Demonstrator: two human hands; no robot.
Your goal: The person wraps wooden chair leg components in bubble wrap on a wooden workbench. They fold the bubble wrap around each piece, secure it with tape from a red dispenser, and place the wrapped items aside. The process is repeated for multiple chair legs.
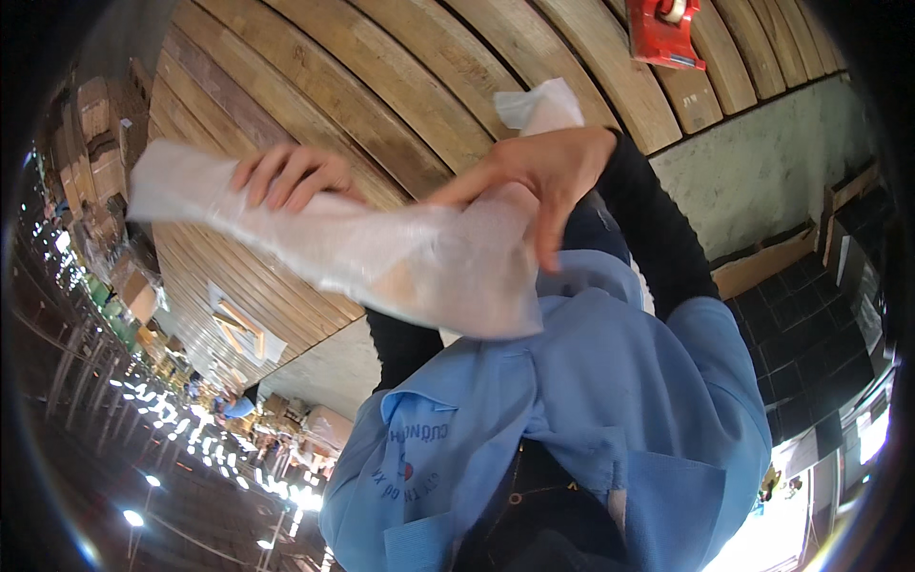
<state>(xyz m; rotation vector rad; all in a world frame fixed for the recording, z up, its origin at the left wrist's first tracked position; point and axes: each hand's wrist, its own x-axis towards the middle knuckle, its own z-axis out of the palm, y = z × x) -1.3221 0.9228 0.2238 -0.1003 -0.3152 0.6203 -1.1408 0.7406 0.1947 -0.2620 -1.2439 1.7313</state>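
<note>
A long bundle in translucent white foam wrap (pixel 372 248) is held slantwise across my front, above the wooden slats. Its contents are hidden; a faint tan patch shows through near its wide lower end. My left hand (pixel 295 178), a little blurred, is closed over the upper left part, fingers curled across its edge. My right hand (pixel 543 172) grips the wrap at the right, thumb pointing down and fingers reaching along its top. Beyond that hand, a loose end of the white wrap (pixel 541 103) sticks up.
A slatted wooden bench top (pixel 362 86) spreads under my hands. A red tape dispenser (pixel 665 36) sits at the far right. Small wooden pieces lie on a white sheet (pixel 246 329) at the left. Cardboard boxes (pixel 95 143) are stacked at far left; dark tiles (pixel 810 324) lie at right.
</note>
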